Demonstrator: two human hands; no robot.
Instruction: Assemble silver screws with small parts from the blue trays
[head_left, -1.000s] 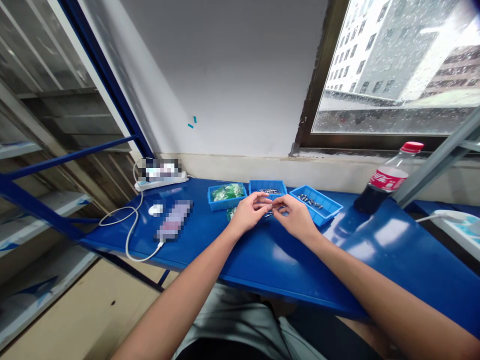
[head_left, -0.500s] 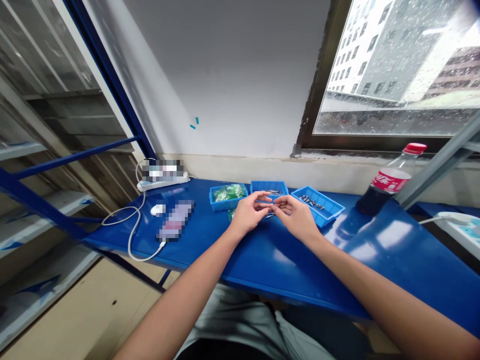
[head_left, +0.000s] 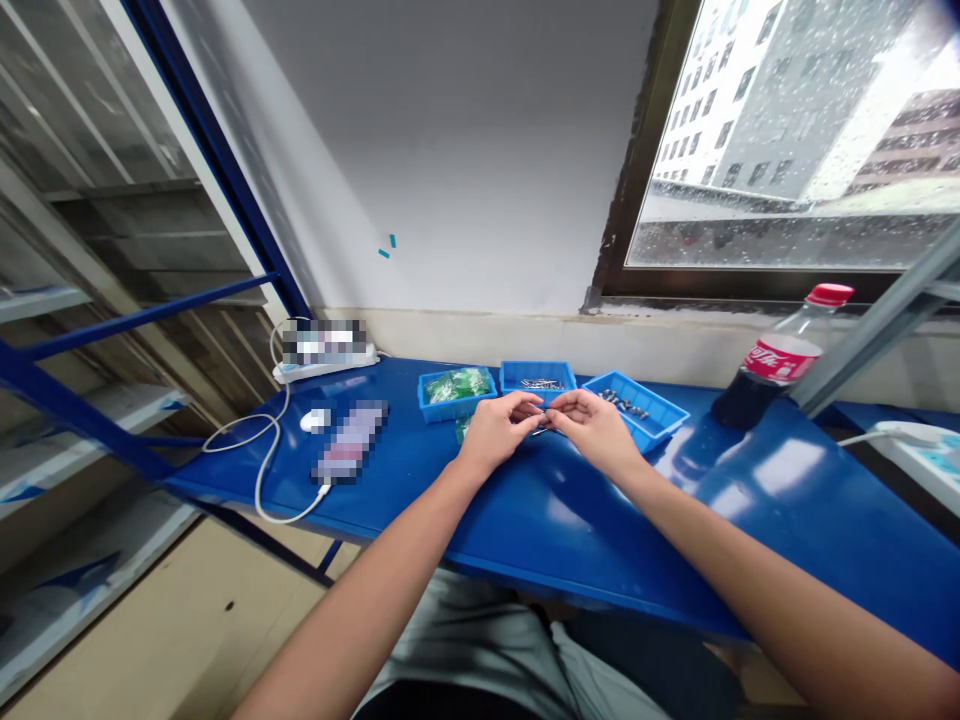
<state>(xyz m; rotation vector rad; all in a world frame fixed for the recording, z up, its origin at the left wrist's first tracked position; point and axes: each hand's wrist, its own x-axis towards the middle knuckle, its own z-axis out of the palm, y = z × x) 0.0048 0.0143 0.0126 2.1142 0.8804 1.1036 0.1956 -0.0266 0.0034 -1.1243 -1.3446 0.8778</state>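
Observation:
My left hand (head_left: 495, 432) and my right hand (head_left: 589, 428) meet fingertip to fingertip above the blue table, both closed in a pinch. Whatever is between the fingers is too small and too covered to name. Just behind them stands a blue bin (head_left: 538, 376) with thin metal parts in it. To the right of it, a second blue bin (head_left: 660, 432) with short metal pieces sits at an angle, partly covered by my right hand. On the left a third blue bin (head_left: 457, 408) holds green plastic packets (head_left: 459, 384). A bit of green packet shows beside my left hand.
A cola bottle (head_left: 772, 360) with a red cap stands at the right of the blue table (head_left: 525, 530). At the left lie a blurred phone (head_left: 351, 440), a white cable (head_left: 264, 480) and a power strip (head_left: 330, 362). A window (head_left: 780, 150) is behind.
The fingers of both hands have curled in and drawn closer together. More of the middle bin and its metal parts shows now. The bins and bottle have stayed put.

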